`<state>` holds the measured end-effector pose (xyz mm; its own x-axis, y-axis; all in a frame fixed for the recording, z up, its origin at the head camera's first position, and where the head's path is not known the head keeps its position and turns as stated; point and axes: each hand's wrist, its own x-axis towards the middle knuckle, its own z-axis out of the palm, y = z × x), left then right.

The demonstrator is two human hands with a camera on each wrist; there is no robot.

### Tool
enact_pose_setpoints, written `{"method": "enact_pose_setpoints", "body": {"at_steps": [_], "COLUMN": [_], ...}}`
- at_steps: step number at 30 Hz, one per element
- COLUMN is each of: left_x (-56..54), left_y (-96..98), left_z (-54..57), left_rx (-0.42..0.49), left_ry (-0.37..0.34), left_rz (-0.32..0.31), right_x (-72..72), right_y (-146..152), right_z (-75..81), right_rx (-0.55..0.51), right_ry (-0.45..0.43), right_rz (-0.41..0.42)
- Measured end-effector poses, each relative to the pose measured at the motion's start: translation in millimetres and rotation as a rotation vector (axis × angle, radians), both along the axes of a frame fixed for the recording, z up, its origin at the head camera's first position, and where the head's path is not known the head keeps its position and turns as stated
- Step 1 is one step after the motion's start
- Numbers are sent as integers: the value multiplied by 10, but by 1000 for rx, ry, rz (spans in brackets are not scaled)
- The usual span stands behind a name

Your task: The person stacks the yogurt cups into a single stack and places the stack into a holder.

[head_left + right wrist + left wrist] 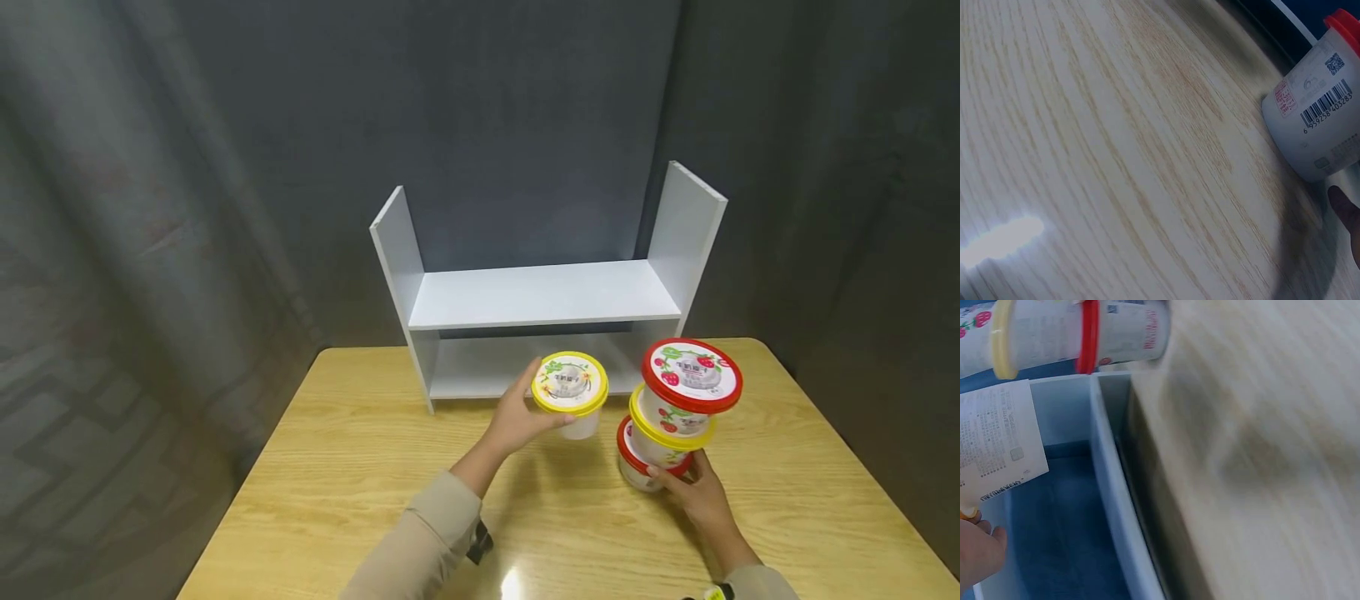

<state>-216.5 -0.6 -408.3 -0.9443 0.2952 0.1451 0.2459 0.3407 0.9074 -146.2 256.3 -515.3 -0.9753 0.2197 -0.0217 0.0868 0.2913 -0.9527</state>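
Wooden tabletop (337, 467) below, the left hand (517, 421) holds a yellow-lidded cup (570, 383).

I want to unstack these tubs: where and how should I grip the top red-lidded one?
Probably the body of the top red-lidded tub, just below its lid, coming from the right, where nothing crowds it. The overhanging lid should stop the grip slipping up, and the right hand sits lower.

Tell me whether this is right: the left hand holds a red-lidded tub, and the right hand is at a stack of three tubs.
Red is wrong: the head view shows that the left hand holds a yellow-lidded tub; the right hand is at a stack of three tubs.
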Motion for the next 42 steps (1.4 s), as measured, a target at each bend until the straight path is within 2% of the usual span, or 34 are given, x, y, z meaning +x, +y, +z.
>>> {"method": "enact_pose_setpoints", "body": {"at_steps": [12, 21, 31, 42], "left_x": [-31, -17, -12, 21], "left_y": [-13, 46, 95, 178], "left_z": [335, 557, 815, 1103], "left_rx": [-6, 18, -3, -2], "left_ry": [80, 138, 156, 173], "left_rz": [-32, -103, -115, -181], "right_x": [-4, -11, 2, 4], "right_y": [4, 27, 16, 4], "right_z": [-13, -27, -8, -7], "right_rx": [-27, -24, -25, -39], "right_ry": [-5, -2, 0, 22], "right_rz": [8, 21, 18, 27]}}
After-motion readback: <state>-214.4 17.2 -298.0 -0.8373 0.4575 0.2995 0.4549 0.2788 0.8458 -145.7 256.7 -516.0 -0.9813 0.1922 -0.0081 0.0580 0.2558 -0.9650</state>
